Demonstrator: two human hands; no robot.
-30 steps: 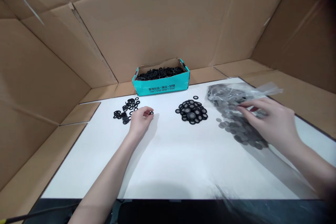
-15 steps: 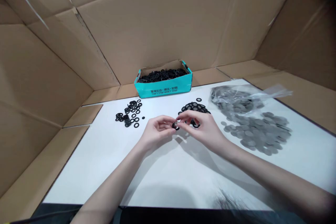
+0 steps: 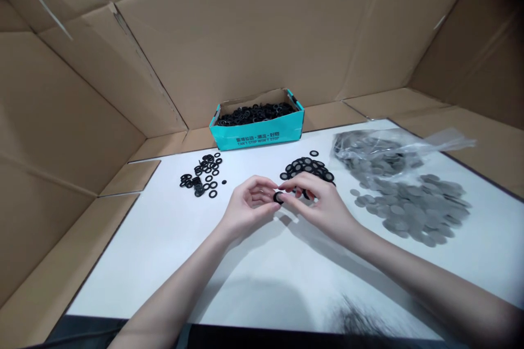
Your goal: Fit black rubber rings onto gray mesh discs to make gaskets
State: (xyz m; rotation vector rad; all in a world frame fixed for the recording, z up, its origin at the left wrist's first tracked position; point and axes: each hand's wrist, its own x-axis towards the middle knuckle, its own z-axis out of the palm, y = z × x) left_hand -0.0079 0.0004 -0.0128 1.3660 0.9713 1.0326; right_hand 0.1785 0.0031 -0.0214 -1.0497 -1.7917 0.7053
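Observation:
Between my two hands, just above the white table, is a small black ring (image 3: 278,197) with a grey disc at its opening. My left hand (image 3: 252,203) pinches the ring's left side between thumb and fingers. From the other side, my right hand (image 3: 313,196) holds it too, its thumb against the disc. Right behind my right hand lies a pile of black rings with grey centres (image 3: 305,164), partly hidden by the fingers. Loose black rings (image 3: 208,170) are scattered to the left. A heap of grey mesh-like discs (image 3: 426,208) spreads out on the right.
A turquoise box (image 3: 258,136) full of black rings stands at the back. A clear plastic bag (image 3: 380,152) with more grey discs lies at the back right. Cardboard walls (image 3: 262,32) enclose the white table (image 3: 155,267) at the back and sides.
The grey disc, which stood tilted at the ring in my right fingers, now sits flatter in the ring's opening. Both hands stay together; the view has shifted slightly.

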